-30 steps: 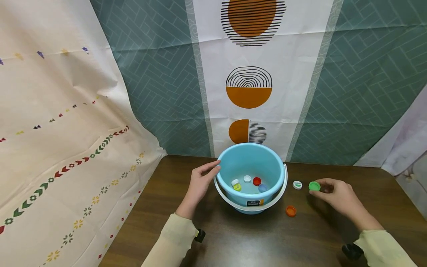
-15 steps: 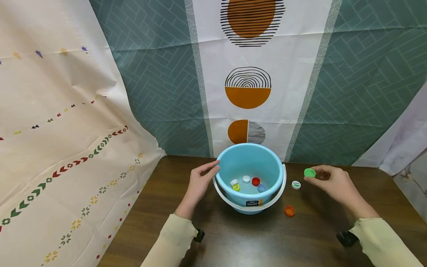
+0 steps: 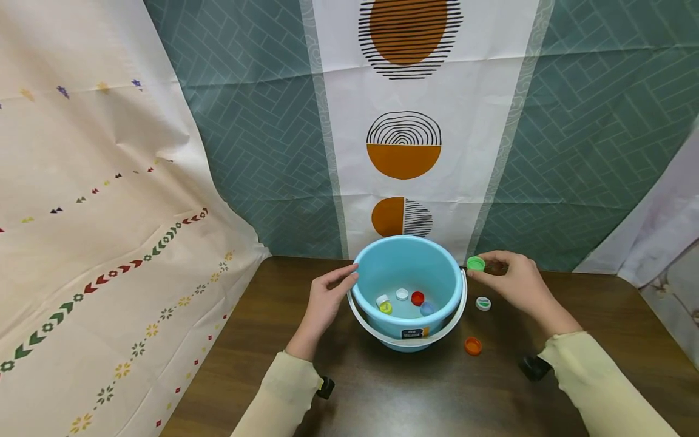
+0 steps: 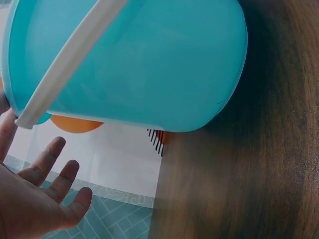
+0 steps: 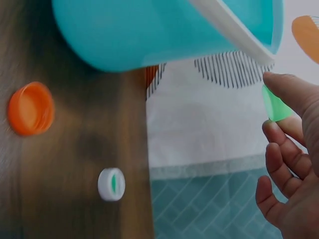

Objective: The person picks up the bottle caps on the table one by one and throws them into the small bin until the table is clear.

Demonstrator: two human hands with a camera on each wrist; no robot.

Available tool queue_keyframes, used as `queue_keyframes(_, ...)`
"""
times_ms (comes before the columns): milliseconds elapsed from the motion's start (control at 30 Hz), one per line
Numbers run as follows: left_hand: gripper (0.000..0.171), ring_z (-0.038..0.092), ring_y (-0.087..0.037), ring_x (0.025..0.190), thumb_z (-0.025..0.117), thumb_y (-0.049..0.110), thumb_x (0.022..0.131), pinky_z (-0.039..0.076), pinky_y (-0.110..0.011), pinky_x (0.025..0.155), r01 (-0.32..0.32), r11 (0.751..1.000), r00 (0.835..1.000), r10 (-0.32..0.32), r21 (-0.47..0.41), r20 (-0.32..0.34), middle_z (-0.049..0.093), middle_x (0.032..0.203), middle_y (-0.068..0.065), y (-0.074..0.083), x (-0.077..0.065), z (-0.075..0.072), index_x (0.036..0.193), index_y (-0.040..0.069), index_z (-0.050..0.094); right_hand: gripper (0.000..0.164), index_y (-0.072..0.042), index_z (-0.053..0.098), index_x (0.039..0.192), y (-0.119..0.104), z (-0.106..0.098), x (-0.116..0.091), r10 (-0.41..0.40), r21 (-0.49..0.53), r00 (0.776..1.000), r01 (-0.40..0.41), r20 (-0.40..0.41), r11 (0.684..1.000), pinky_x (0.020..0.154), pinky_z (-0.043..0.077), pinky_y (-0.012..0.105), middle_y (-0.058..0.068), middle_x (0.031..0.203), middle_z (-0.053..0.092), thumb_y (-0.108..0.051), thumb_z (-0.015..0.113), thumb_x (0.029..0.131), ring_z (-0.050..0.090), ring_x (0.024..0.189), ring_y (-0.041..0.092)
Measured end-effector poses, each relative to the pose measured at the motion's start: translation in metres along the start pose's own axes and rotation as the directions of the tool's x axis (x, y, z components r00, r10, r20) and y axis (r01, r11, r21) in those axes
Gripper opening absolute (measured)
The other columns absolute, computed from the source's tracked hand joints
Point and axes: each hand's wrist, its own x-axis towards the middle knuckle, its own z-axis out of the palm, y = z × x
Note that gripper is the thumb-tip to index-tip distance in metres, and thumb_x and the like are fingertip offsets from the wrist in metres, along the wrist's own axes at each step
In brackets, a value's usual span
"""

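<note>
A light blue bucket [image 3: 401, 325] stands on the table, its white handle [image 3: 415, 343] hanging down at the front. My left hand [image 3: 326, 297] pinches the bucket's left rim between thumb and finger, its other fingers spread away from the wall in the left wrist view. Between the thumb and fingers of my right hand [image 3: 516, 282] is a green bottle cap [image 3: 476, 263], raised just beside the bucket's right rim. On the table to the right lie a white bottle cap [image 3: 483, 303] with a green mark and an orange bottle cap [image 3: 472, 346].
Inside the bucket lie several caps, among them a red cap [image 3: 417, 298], a blue cap [image 3: 428, 309] and a yellow cap [image 3: 386, 308]. A patterned curtain [image 3: 273, 121] hangs behind the brown wooden table [image 3: 256, 364], with cream cloth [image 3: 109, 273] at the left.
My right hand has carried the green cap up and leftward from the table's right side to the bucket's rim. The left hand stays on the bucket.
</note>
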Motion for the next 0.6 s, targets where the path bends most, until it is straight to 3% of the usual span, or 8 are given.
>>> queue_keyframes(300, 0.033, 0.059, -0.017, 0.112, 0.065, 0.021, 0.089, 0.051, -0.030, 0.089, 0.008, 1.000, 1.000, -0.008, -0.001, 0.005, 0.065, 0.121, -0.010, 0.000, -0.001, 0.000, 0.118, 0.007, 0.066, 0.051, -0.016, 0.065, 0.114, -0.025, 0.002, 0.012, 0.007, 0.023, 0.996, -0.005, -0.094, 1.000, 0.061, 0.043, 0.031, 0.008, 0.098, 0.064, -0.051, 0.070, 0.077, 0.051, 0.091, 0.022)
queue_keyframes(600, 0.033, 0.059, -0.018, 0.113, 0.064, 0.020, 0.089, 0.051, -0.032, 0.090, 0.008, 1.000, 1.000, -0.008, 0.001, 0.006, 0.064, 0.122, -0.010, 0.002, -0.001, 0.001, 0.119, 0.006, 0.065, 0.056, -0.018, 0.064, 0.116, -0.047, 0.009, 0.019, 0.026, 0.067, 0.998, -0.023, -0.054, 0.997, 0.063, 0.046, 0.031, 0.007, 0.104, 0.063, -0.057, 0.068, 0.075, 0.051, 0.094, 0.023)
